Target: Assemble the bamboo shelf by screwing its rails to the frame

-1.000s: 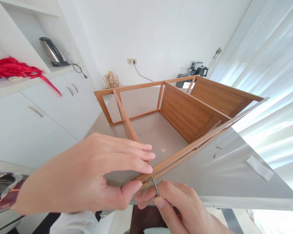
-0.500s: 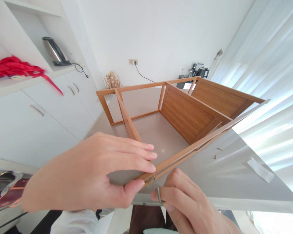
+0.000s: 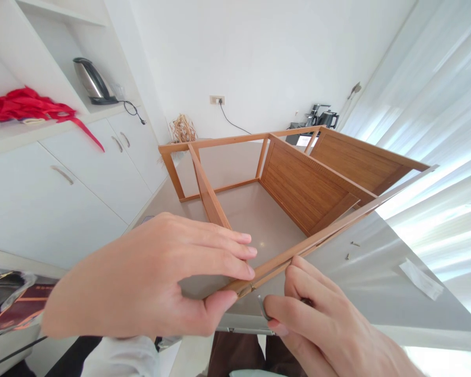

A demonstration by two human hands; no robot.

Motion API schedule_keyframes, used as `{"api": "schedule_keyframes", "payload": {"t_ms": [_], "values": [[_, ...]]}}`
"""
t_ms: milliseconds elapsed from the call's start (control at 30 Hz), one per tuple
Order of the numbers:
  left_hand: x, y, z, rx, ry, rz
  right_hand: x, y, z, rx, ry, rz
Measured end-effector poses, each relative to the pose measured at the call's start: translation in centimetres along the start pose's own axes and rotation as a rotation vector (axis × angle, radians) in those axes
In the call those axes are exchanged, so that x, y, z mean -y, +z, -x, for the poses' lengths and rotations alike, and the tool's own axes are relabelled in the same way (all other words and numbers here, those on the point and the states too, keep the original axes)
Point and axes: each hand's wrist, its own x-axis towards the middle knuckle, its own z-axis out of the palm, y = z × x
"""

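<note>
A wooden shelf frame point(image 3: 325, 233) lies on its side on the grey table. My left hand point(image 3: 160, 277) clasps the near rail at its front end, fingers over the top and thumb against the outer side. A small metal bolt point(image 3: 251, 287) shows at the rail, close to my left thumb. Curled just right of that bolt, my right hand point(image 3: 317, 314) holds a bent metal hex key point(image 3: 262, 308), its short end pointing up and apart from the bolt. The rest of the key is mostly hidden by my fingers.
Two loose screws point(image 3: 351, 250) and a clear plastic strip point(image 3: 422, 278) lie on the table point(image 3: 400, 303) at right. Dried stalks point(image 3: 182, 128) and a coffee machine point(image 3: 314, 113) stand behind the frame. White cabinets point(image 3: 55, 204) are at left, curtains at right.
My right hand has moved slightly right and up along the rail, and the hex key has turned and drawn away from the bolt. My left hand keeps its hold. The view has shifted slightly.
</note>
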Motion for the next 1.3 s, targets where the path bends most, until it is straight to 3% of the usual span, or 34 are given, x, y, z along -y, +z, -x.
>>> {"api": "schedule_keyframes", "payload": {"t_ms": [967, 1300], "values": [[-0.07, 0.00, 0.13, -0.001, 0.000, 0.027, 0.03, 0.38, 0.20, 0.037, 0.097, 0.013], [-0.06, -0.07, 0.09, 0.002, 0.001, 0.020, 0.09, 0.27, 0.22, 0.096, 0.167, -0.110]]}}
